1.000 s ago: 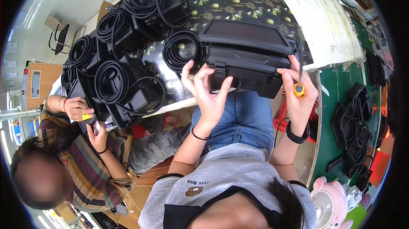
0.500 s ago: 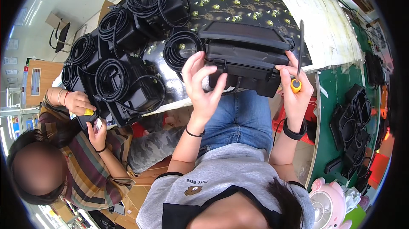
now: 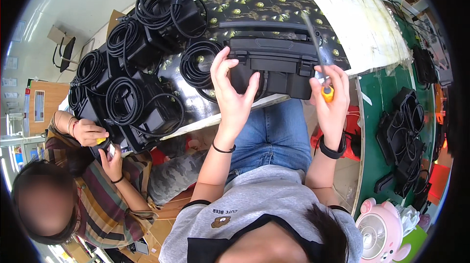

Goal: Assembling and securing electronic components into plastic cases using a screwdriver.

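Note:
A black plastic box [image 3: 274, 59] with front latches stands at the near edge of the table, a cable running down its front. Behind its top edge a flat black panel [image 3: 269, 26] shows edge-on. My left hand [image 3: 232, 84] grips the box's left end, thumb on the front face and fingers along the side. In my right hand [image 3: 332, 91] is a screwdriver with a yellow handle [image 3: 327, 93], its blurred shaft pointing up and away. The fingertips of that hand are by the box's right latch [image 3: 307, 68].
Coiled black cable [image 3: 199, 63] lies left of the box. Several black boxes with coils [image 3: 125, 101] crowd the table's left. A co-worker's hands [image 3: 90, 133] work there with a yellow-handled tool. At right, black parts [image 3: 401, 140] lie on a green surface near a pink fan [image 3: 374, 228].
The box has tipped so its front face and latches show more, and the panel now appears edge-on. My right hand and the screwdriver have shifted slightly left; the shaft has tilted left.

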The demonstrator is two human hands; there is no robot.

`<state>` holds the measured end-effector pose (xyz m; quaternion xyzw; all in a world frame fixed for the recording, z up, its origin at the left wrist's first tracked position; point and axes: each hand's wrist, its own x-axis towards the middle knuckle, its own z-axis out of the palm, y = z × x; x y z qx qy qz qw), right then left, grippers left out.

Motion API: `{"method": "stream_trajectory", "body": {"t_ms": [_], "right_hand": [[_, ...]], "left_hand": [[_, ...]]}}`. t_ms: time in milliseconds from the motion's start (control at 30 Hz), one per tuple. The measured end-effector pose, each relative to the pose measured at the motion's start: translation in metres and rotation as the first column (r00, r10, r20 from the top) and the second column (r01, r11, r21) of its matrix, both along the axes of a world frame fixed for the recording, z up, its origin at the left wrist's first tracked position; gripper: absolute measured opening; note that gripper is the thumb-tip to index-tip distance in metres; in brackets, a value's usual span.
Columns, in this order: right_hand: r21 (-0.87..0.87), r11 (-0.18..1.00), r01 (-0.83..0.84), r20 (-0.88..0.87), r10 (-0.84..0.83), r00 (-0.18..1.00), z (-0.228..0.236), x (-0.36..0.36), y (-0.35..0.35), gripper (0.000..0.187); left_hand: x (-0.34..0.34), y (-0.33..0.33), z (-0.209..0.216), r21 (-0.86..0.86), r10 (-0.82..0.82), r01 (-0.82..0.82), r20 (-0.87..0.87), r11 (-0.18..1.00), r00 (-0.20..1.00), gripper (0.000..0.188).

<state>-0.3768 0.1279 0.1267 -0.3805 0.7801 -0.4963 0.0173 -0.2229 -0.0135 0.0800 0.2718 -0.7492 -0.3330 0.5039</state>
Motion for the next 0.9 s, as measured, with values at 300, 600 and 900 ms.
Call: {"method": "stream_trajectory", "body": {"t_ms": [300,600,900], "right_hand": [[-0.262,0.935,-0.239,0.411,0.332,0.849,-0.016,-0.016,0.000,0.019],[-0.172,0.973,-0.155,0.311,0.203,0.928,-0.003,-0.009,-0.006,0.030],[0.020,0.982,-0.190,-0.407,0.182,0.895,0.011,-0.004,-0.029,0.053]], "left_hand": [[0.003,0.000,-0.006,0.023,-0.034,0.035,-0.038,0.999,0.999,0.064],[0.000,-0.003,-0.002,-0.034,-0.003,0.002,-0.034,0.999,0.999,0.061],[-0.011,-0.017,0.011,-0.023,0.016,-0.014,0.073,1.000,0.997,0.057]]}}
